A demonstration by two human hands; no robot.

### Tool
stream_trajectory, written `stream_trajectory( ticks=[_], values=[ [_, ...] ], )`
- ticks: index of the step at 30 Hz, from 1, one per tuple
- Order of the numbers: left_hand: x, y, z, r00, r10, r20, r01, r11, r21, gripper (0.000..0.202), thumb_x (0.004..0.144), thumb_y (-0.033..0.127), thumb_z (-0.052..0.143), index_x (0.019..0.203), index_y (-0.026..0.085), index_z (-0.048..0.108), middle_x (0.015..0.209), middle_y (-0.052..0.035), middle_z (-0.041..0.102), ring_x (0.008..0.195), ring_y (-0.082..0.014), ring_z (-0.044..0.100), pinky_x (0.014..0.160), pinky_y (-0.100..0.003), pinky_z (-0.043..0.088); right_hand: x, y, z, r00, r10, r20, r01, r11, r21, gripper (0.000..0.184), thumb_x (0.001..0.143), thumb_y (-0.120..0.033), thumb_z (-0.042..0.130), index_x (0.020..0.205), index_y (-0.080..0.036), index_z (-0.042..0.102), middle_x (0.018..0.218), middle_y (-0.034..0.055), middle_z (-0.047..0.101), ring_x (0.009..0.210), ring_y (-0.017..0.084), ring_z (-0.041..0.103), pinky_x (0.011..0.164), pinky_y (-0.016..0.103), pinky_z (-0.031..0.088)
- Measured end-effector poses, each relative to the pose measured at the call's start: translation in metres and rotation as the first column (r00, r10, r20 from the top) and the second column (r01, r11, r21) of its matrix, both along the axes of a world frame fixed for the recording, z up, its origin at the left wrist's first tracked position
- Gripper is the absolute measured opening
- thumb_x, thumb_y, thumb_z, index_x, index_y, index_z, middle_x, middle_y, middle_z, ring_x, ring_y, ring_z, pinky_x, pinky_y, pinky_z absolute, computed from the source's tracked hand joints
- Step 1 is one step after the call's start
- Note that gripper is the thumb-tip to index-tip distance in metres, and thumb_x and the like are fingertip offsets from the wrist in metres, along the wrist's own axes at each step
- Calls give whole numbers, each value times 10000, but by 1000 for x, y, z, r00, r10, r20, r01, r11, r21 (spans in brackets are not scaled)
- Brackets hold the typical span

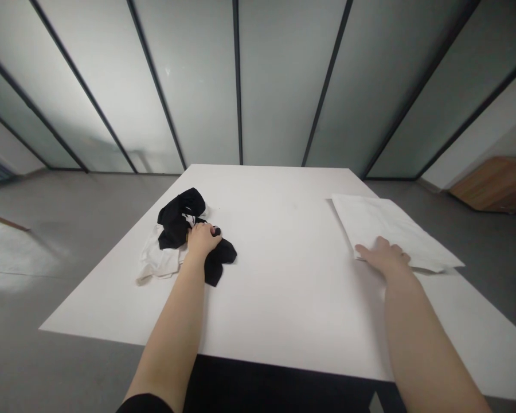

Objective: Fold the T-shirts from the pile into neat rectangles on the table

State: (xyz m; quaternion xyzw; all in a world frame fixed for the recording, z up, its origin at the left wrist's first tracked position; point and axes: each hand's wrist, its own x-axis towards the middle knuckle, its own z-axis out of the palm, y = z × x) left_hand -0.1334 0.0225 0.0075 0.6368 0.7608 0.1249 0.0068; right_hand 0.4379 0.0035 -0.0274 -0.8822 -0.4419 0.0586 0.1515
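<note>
Head view: black cloth [175, 221], counter's [284, 275] left side; likely light, limp; gather a fold. Left hand [203, 238] half-curled on it, grip hidden. White sheet [382, 215], right: probably thin, firmer; take near edge. Right hand [384, 256] there, loosely curled, hold unclear.

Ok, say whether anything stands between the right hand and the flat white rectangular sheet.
Nothing visible: the right hand overlaps the sheet at its near edge. The crumpled black cloth lies under the left hand.
</note>
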Motion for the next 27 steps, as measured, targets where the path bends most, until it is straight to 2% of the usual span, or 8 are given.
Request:
stream_trajectory(
  ticks=[7, 11, 15, 17, 19, 22, 24, 27],
  values=[
    [-20, -7, -5, 992, 127, -3, -127, 991, 45, 325, 831, 43, 576, 1022, 220, 771, 1193, -153, 763, 1403, -401, 524, 1173, -592, 358, -9, -10, 9, 996, -57, 62, 50, 992, 113, 295, 829, -426, 644, 1020, -247, 780, 1168, 272, 689, 1169, 556, 628, 868, 727, 474],
    [0, -12, 1, 989, 148, 18, -149, 977, 155, 275, 875, 126, 579, 1041, 215, 780, 1248, -175, 731, 1414, -430, 498, 1181, -620, 329, -35, -22, 25, 995, -69, 76, 46, 961, 272, 318, 957, -420, 519, 1058, -210, 736, 1035, 256, 720, 1146, 510, 653, 921, 696, 449],
    [36, -17, 11, 982, -151, 112, 119, 959, 257, 279, 958, 212, 557, 1174, 220, 735, 1241, -140, 722, 1285, -335, 596, 1164, -491, 406, -85, -32, 45, 982, 187, -18, -144, 812, 566, 362, 1029, -473, 397, 1120, -216, 635, 915, 145, 699, 937, 348, 676, 851, 486, 515],
    [59, -24, 13, 899, -386, 206, 330, 908, 260, 307, 987, 292, 586, 1267, 233, 696, 1186, -105, 731, 1160, -286, 657, 1083, -416, 477, -120, -40, 55, 925, 371, -82, -221, 700, 679, 363, 1035, -568, 409, 1052, -253, 588, 852, 81, 657, 849, 291, 643, 773, 402, 516],
    [83, -35, 13, 732, -588, 344, 539, 808, 236, 488, 953, 375, 682, 1422, 254, 618, 1142, -62, 737, 989, -234, 699, 945, -347, 532, -159, -50, 63, 775, 601, -196, -297, 620, 726, 383, 1024, -646, 451, 954, -281, 543, 756, 16, 584, 721, 235, 583, 671, 343, 498],
    [116, -52, 7, 443, -716, 540, 763, 617, 192, 730, 835, 400, 803, 1508, 260, 559, 1134, -26, 746, 749, -159, 663, 737, -275, 522, -214, -69, 69, 353, 810, -469, -365, 580, 728, 444, 997, -740, 510, 988, -296, 531, 662, -54, 482, 541, 172, 457, 508, 285, 407],
    [130, -59, 1, 315, -721, 617, 836, 519, 179, 433, 837, 352, 748, 1243, 205, 722, 946, -7, 748, 690, -150, 623, 675, -258, 489, -240, -80, 71, 105, 793, -600, -393, 588, 707, 492, 955, -776, 585, 1108, -312, 524, 673, -72, 512, 496, 155, 443, 467, 268, 382],
    [137, -57, -5, 229, -687, 689, 841, 496, 216, 134, 796, 281, 686, 838, 165, 738, 772, -10, 714, 727, -174, 627, 697, -266, 496, -256, -87, 70, -45, 776, -630, -404, 562, 721, 612, 877, -735, 741, 1266, -331, 498, 841, -36, 628, 612, 177, 594, 557, 301, 512]
  ],
)
